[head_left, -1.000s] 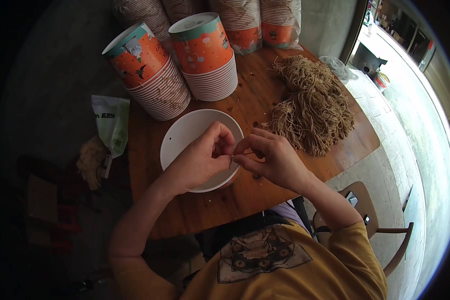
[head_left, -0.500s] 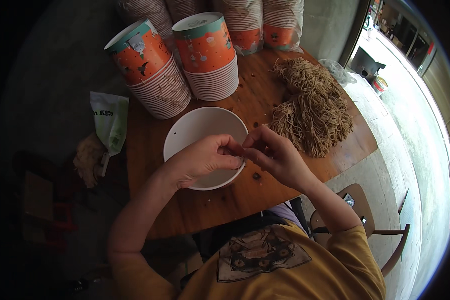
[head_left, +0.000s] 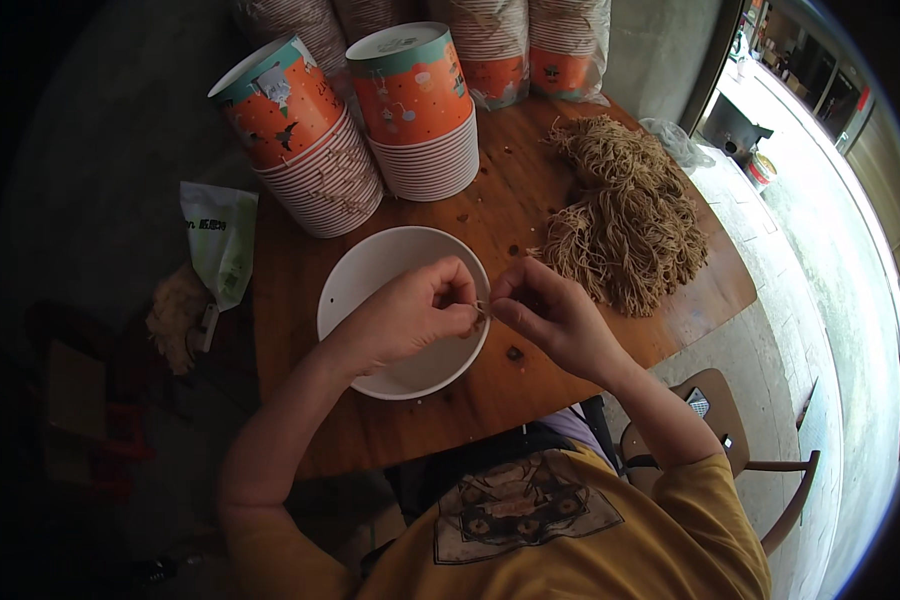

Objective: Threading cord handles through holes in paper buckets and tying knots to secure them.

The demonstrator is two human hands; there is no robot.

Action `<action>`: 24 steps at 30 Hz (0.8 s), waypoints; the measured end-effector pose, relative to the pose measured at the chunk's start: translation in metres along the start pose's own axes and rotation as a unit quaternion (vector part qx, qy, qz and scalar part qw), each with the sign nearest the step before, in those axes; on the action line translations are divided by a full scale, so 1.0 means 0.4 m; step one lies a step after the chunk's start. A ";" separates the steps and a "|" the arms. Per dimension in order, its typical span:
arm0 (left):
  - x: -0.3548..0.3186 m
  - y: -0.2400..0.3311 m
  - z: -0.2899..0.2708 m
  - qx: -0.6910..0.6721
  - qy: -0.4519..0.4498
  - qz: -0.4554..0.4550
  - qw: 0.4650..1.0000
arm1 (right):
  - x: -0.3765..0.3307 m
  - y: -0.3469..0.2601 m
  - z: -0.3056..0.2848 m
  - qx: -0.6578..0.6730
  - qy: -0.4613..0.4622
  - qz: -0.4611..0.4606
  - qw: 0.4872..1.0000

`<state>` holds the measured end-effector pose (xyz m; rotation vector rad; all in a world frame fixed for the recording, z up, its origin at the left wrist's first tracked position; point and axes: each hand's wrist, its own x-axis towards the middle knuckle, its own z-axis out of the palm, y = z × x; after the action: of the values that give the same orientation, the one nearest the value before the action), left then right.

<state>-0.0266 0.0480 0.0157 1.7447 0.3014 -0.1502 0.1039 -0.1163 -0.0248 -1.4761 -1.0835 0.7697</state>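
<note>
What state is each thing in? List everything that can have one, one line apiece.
Left hand: thumb and fingers pinched.
Right hand: thumb and forefinger pinched.
Thin pale strand: held between both hands.
Round white-walled tub: open, mouth up on the brown wooden table.
Tangled tan string heap: loose, unwrapped.
Two orange-and-teal paper tub stacks: nested, upside down.
Orange-and-white tub stacks behind: wrapped in clear plastic.
Tan wooden chair: upright.

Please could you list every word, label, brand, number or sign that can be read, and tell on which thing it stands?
I do not copy the wording, but print stands here:
White-and-green bag: bold dark characters, partly legible.
Left stack of orange tubs: dark lettering, too small to read.
Right stack of orange tubs: dark lettering, and faint print on the upturned base, both unreadable.
White tub: no print visible inside.
</note>
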 end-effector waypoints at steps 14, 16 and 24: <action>-0.005 -0.014 0.035 -0.004 0.051 -0.004 0.999 | -0.005 0.008 0.013 0.037 0.032 -0.012 0.999; -0.004 -0.012 0.034 0.018 0.049 -0.019 0.998 | -0.007 0.003 0.008 0.042 0.014 0.011 0.999; 0.002 -0.020 0.042 0.075 0.067 0.031 0.994 | -0.009 -0.012 0.006 0.044 -0.004 0.038 0.998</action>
<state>-0.0270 0.0331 0.0046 1.9146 0.3392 -0.0107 0.0994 -0.1189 -0.0209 -1.4461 -0.9916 0.8667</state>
